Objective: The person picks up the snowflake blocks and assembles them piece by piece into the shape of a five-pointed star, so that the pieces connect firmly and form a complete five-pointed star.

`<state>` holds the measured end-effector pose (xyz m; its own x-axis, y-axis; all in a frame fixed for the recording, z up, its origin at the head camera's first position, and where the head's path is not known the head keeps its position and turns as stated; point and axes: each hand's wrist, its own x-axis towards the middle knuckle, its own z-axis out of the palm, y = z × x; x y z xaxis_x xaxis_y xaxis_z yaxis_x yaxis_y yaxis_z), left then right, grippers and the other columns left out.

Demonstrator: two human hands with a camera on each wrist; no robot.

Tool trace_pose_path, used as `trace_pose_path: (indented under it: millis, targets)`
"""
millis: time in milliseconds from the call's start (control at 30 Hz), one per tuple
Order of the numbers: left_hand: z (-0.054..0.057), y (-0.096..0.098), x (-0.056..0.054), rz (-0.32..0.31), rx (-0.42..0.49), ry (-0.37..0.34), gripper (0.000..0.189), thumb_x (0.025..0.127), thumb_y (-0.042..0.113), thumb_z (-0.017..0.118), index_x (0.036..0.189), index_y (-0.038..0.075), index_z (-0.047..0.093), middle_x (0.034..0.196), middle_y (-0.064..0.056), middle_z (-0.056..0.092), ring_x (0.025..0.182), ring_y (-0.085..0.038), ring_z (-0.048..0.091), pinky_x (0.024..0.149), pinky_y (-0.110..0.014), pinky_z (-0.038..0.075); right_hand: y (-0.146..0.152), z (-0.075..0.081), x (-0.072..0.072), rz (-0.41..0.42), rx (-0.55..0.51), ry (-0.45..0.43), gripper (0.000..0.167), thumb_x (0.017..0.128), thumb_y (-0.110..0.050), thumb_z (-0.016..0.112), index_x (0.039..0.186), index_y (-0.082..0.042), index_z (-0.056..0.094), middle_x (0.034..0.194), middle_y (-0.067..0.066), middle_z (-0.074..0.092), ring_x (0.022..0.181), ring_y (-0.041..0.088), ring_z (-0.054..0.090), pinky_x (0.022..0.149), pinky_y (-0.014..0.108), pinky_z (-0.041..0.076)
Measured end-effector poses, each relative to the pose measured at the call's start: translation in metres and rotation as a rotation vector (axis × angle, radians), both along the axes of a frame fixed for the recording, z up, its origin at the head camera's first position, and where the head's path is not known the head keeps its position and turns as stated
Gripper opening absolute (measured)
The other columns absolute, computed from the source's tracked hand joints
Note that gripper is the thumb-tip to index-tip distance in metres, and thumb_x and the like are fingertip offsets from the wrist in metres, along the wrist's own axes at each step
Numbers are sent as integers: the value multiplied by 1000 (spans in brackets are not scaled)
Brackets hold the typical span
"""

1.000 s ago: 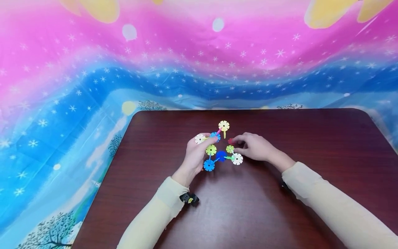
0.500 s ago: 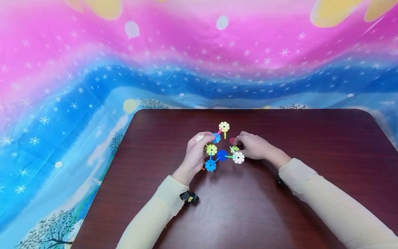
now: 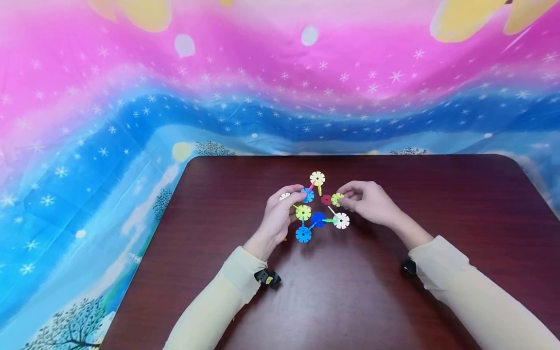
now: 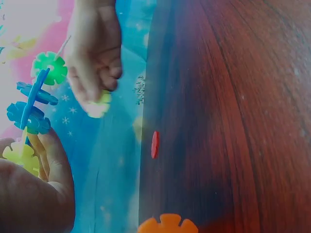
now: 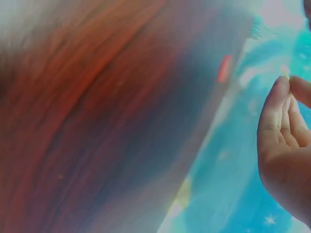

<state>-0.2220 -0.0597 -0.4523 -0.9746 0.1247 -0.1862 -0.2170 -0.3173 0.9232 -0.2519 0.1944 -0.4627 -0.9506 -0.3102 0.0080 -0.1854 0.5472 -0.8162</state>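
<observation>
My left hand [image 3: 276, 214] grips a linked chain of notched plastic discs. A light blue disc [image 3: 307, 195] sits under its thumb. From there the chain runs through a yellow-green disc [image 3: 303, 212], another blue disc [image 3: 304, 234] and a dark blue disc [image 3: 319, 219] to a white disc [image 3: 341, 220]. A pale yellow disc [image 3: 317, 178] stands at the far end. Between its thumb and fingertips my right hand [image 3: 369, 201] pinches a yellow-green disc [image 3: 337, 199], just above the white one. In the left wrist view that disc [image 4: 99, 104] appears apart from the chain.
A red disc [image 3: 325, 200] lies on the dark wooden table [image 3: 350, 301] beyond the chain, also visible in the left wrist view. An orange disc [image 4: 167, 225] shows at that view's bottom edge. A printed cloth [image 3: 280, 73] hangs behind the table.
My right hand has drawn the yellow-green disc up and to the right, away from the white disc, and its face has turned into view. The left hand's chain has shifted slightly right.
</observation>
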Motion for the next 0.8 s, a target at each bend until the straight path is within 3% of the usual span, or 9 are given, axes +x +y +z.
trace_pose_path:
  millis: [133, 300, 467, 800]
  targets:
    - [1, 5, 1, 0, -13, 1, 35, 94, 19, 75, 124, 3, 71, 103, -3, 71, 83, -17, 65, 66, -28, 54, 1, 14, 13, -68, -183, -60, 27, 97, -18, 76, 118, -2, 71, 99, 16, 74, 85, 32, 74, 77, 43, 62]
    - [3, 12, 3, -12, -22, 13, 36, 94, 20, 76, 125, 1, 73, 104, -4, 73, 81, -15, 64, 68, -28, 54, -2, 26, 29, -129, -307, -154, 35, 98, -22, 75, 122, 2, 69, 101, 12, 76, 87, 20, 73, 82, 39, 61]
    - [4, 17, 5, -21, -19, 25, 33, 94, 20, 76, 123, 3, 74, 104, -4, 73, 83, -15, 65, 69, -29, 55, -6, 31, 39, -143, -326, -211, 41, 98, -29, 75, 125, 1, 68, 104, 6, 77, 93, 18, 72, 85, 32, 57]
    - [2, 26, 8, -37, 0, 34, 33, 94, 20, 76, 122, 3, 74, 101, -4, 74, 83, -16, 67, 69, -28, 56, -7, 30, 42, -159, -319, -204, 40, 98, -29, 75, 124, 1, 69, 105, 7, 78, 97, 19, 72, 85, 29, 56]
